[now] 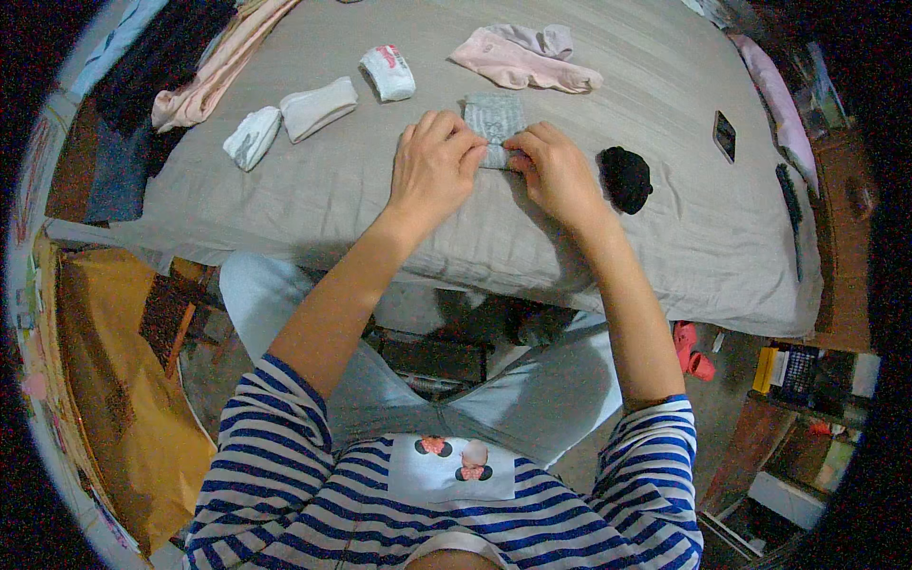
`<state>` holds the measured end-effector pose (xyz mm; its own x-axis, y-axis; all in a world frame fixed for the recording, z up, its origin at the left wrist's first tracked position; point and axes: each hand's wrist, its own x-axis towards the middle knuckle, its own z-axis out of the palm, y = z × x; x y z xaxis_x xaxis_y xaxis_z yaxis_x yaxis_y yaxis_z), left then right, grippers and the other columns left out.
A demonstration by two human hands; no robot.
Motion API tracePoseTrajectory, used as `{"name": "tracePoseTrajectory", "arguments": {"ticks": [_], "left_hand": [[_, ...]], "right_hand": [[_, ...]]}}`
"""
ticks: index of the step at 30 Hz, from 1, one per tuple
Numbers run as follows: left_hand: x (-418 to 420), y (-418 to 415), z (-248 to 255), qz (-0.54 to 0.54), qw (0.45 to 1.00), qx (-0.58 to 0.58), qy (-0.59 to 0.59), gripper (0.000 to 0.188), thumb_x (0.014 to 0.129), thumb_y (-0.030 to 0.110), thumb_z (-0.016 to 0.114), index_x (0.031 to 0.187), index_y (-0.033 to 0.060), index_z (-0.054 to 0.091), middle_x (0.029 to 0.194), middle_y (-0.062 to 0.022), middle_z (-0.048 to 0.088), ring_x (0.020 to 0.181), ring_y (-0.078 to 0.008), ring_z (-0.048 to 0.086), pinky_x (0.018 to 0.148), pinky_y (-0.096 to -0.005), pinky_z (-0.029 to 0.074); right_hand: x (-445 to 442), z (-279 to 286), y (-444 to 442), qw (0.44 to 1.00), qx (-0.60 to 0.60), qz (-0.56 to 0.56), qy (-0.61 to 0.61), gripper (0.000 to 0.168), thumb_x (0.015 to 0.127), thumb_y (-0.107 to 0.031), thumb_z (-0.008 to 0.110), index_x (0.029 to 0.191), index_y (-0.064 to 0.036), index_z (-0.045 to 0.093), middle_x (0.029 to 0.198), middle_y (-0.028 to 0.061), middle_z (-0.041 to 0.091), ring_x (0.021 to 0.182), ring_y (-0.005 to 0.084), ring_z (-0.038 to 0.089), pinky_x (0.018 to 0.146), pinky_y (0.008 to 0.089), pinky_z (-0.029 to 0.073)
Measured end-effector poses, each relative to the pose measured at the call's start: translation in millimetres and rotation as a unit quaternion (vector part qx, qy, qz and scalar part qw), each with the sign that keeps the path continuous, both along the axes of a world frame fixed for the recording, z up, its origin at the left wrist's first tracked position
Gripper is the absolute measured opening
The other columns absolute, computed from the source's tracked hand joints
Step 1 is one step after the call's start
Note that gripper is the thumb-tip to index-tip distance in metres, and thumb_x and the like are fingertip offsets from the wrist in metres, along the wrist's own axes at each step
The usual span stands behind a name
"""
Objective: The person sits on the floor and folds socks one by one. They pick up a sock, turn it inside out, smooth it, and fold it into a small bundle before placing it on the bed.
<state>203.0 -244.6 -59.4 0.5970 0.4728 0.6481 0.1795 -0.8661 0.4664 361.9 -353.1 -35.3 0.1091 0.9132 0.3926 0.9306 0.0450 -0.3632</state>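
Note:
A grey ribbed sock (494,117) lies on the sheet in front of me, its near end turned over into a flat fold. My left hand (436,160) pinches the left edge of that fold between thumb and fingers. On the opposite edge, my right hand (552,167) grips the fold in the same way. Just right of my right hand sits a black bundled sock (625,179). Beyond the grey sock, a loose pair of pale pink and lilac socks (524,60) is spread out.
Folded white socks (318,108) lie left, with one bearing a grey mark (253,137) and one a red print (387,73). Peach cloth (214,78) hangs at far left. A phone (724,136) and a dark comb (789,206) rest right on the bed (698,263).

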Motion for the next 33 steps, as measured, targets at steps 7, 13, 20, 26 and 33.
{"name": "tracePoseTrajectory", "arguments": {"ticks": [7,13,20,26,33], "left_hand": [[-0.9,-2.4,1.6,-0.003,1.0,0.018,0.013,0.017,0.071,0.021,0.077,0.081,0.0092,0.07,0.09,-0.0037,0.058,0.094,-0.0234,0.055,0.078,-0.0394,0.042],[3.4,0.9,0.1,-0.019,0.997,0.067,0.011,0.018,0.073,0.02,0.076,0.083,0.0069,0.069,0.095,-0.0041,0.061,0.096,-0.0231,0.056,0.08,-0.0391,0.042],[7.3,3.7,-4.0,-0.016,0.996,0.054,0.07,0.018,0.078,0.022,0.072,0.085,0.0062,0.069,0.096,-0.0042,0.06,0.098,-0.0239,0.054,0.084,-0.0404,0.041],[10.4,4.9,-0.5,0.012,0.994,0.027,0.101,0.017,0.081,0.023,0.069,0.083,0.0069,0.069,0.099,-0.0048,0.059,0.102,-0.0245,0.052,0.084,-0.0415,0.041],[9.7,3.3,-1.5,0.008,0.999,-0.004,0.031,0.014,0.078,0.022,0.072,0.082,0.0084,0.07,0.095,-0.0051,0.06,0.099,-0.0253,0.054,0.084,-0.0401,0.041]], "right_hand": [[5.9,5.4,5.7,0.998,-0.061,-0.005,0.024,0.023,0.077,-0.015,0.068,0.099,-0.009,0.07,0.093,0.0164,0.064,0.089,0.0382,0.062,0.076,0.0475,0.051],[7.6,10.4,-3.0,0.997,-0.078,-0.005,-0.025,0.031,0.083,-0.031,0.067,0.108,-0.013,0.071,0.087,0.0138,0.061,0.082,0.0362,0.062,0.071,0.0457,0.05],[8.9,-2.9,-3.7,0.996,-0.06,-0.058,0.043,0.029,0.085,-0.031,0.066,0.105,-0.012,0.072,0.092,0.0131,0.062,0.085,0.0342,0.061,0.074,0.0439,0.049],[1.9,1.8,0.9,0.995,0.086,0.026,-0.042,0.016,0.077,-0.014,0.068,0.091,-0.006,0.068,0.091,0.0143,0.063,0.091,0.034,0.059,0.076,0.0455,0.048],[9.5,-2.2,15.9,0.999,-0.034,-0.029,-0.001,0.012,0.078,0.0,0.066,0.09,-0.002,0.068,0.085,0.0142,0.066,0.08,0.0323,0.062,0.072,0.0407,0.048]]}}
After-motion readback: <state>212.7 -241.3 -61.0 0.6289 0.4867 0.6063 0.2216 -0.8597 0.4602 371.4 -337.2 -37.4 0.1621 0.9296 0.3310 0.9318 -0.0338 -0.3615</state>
